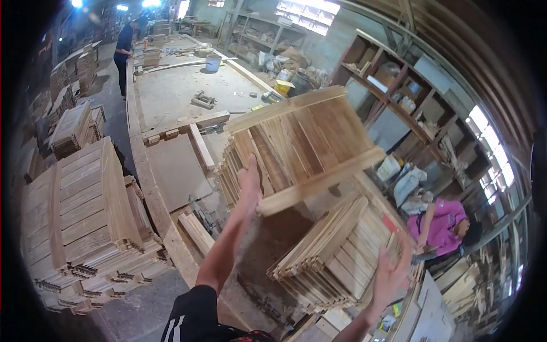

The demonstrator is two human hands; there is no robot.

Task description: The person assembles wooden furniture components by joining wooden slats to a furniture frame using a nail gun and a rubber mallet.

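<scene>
My left hand (pixel 249 179) grips the near left edge of a slatted wooden panel (pixel 305 139), thumb on its face and the other fingers hidden behind it. The panel is tilted above the bench, with a rail along each long side. Beneath its left end, more slatted panels (pixel 229 165) show their edges. My right hand (pixel 393 271) is open, fingers spread, holding nothing. It is beside a stack of similar slatted panels (pixel 359 251) on the bench, overlapping the stack's right side in this view.
A tall pile of panels (pixel 85 199) stands left of the long workbench (pixel 171 105). Farther along are metal clamps (pixel 203 100) and a bucket (pixel 212 62). One person (pixel 124 48) stands at the far left; another in pink (pixel 439 228) is at right, by shelves (pixel 393 97).
</scene>
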